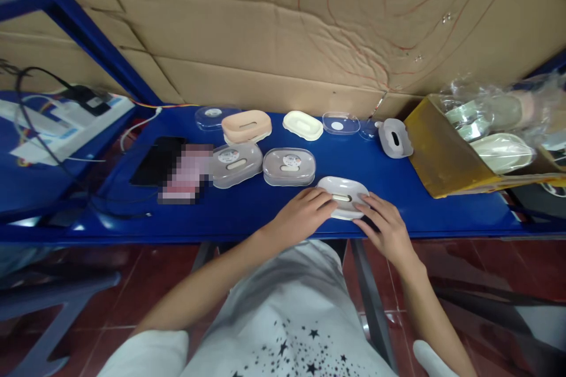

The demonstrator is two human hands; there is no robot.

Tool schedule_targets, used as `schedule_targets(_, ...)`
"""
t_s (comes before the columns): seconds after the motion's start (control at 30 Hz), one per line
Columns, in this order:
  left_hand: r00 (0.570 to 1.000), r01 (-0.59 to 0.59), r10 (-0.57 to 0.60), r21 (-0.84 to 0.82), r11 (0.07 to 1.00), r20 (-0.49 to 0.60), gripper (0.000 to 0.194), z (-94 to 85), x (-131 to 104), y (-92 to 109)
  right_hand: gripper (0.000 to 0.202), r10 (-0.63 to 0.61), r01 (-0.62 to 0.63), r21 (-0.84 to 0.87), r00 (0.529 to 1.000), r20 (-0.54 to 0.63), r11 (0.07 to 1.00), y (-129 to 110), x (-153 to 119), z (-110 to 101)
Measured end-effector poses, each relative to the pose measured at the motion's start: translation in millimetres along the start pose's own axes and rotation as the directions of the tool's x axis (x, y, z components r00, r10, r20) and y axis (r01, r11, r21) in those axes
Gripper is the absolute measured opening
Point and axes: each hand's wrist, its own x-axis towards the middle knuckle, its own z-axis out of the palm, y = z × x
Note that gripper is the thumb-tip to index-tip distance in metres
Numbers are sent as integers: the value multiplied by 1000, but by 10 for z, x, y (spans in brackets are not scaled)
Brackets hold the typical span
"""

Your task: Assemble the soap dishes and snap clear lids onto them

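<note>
A pale grey oval soap dish (348, 186) with a slot in its middle lies at the front of the blue table. My left hand (312, 207) grips its left side, fingers bent over the rim near the slot. On the right side, my right hand (385, 225) has its fingers over the edge and its thumb at the near rim. A cream strip shows through the slot. Just left of it sits a soap dish under a clear lid with a round label (289, 167), and beside that another lidded dish (236, 165).
Behind stand a peach dish (246, 125), a cream tray (303, 125), a clear lid (341, 123) and a grey slotted piece (395, 139). A yellow-brown box (435, 159) of wrapped pieces is at right. At left are a black phone-like slab (157, 160), power strip (112, 111) and cables.
</note>
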Motion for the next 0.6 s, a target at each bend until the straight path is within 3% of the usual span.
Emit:
schedule_targets(0.23,1000,11,-13,76,997,27,20,-91,-224,63,43,-93,96,-88,995,43,991,-172,74,4)
schedule_targets(0.4,999,36,-34,116,993,-22,19,-129,-398,84,32,-140,138,31,987,81,990,-309,159,63)
schedule_targets(0.5,998,60,-60,101,993,-9,18,-150,-480,76,29,-181,155,157,968,173,975,-189,315,32)
schedule_targets(0.6,997,73,-73,84,994,-6,19,-185,-546,74,33,-91,71,145,986,139,987,181,679,61)
